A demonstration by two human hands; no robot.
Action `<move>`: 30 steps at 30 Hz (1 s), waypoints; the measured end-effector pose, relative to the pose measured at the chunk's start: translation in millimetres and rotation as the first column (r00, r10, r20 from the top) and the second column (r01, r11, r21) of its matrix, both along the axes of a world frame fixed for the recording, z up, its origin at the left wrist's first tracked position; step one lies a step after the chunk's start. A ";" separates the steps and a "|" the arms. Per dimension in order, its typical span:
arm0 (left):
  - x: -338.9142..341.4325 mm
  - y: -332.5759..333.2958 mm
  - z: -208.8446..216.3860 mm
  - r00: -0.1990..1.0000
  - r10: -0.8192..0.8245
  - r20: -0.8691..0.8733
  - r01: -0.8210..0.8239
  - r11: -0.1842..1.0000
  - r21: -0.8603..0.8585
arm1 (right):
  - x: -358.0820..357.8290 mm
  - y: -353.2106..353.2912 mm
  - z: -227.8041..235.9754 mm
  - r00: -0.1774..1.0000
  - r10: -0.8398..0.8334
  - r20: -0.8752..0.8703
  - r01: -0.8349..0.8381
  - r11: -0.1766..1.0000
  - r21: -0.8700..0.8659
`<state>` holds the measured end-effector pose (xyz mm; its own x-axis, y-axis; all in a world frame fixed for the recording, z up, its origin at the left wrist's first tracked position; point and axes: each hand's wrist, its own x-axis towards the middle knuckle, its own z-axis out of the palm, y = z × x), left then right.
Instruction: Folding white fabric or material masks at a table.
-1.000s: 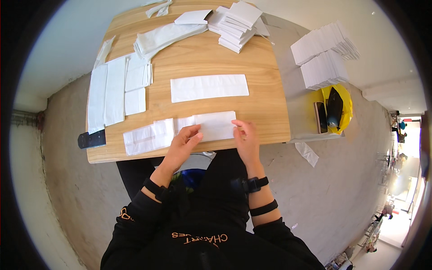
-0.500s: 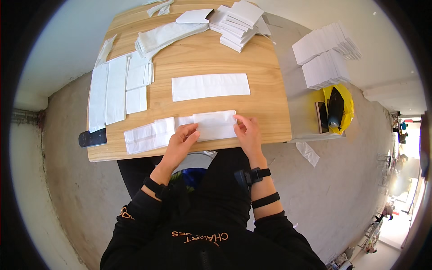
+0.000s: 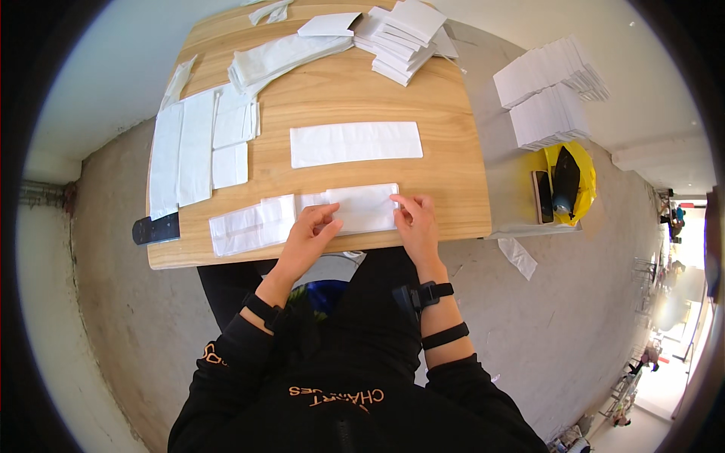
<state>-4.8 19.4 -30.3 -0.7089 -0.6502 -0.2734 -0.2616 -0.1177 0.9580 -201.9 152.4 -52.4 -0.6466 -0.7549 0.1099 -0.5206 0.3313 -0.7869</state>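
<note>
Here, the white folded sheet lies flat near the front edge of the wooden worktop, between the two hands, its long axis running from left to right. The right hand is nearest to its right end, though I cannot tell whether this grip pinches it, while the left hand is at its left part, the grip loose with the thumb parted from the fingers. Beyond lie a white strip and a paper stack; around is concrete floor.
</note>
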 end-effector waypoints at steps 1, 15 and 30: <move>-0.3 0.4 0.3 1.000 0.001 0.008 0.000 0.998 -0.056 | 0.7 -0.5 0.3 1.000 0.002 0.002 -0.002 1.000 0.000; -30.7 26.7 6.8 0.904 -0.181 0.386 0.427 0.406 -0.808 | 0.6 -1.7 1.9 0.999 -0.001 0.035 0.001 1.000 0.012; -28.1 29.6 -18.9 0.873 -0.072 0.482 0.466 0.411 -0.783 | 23.5 -18.7 19.1 0.948 -0.048 -0.315 0.044 0.999 -0.019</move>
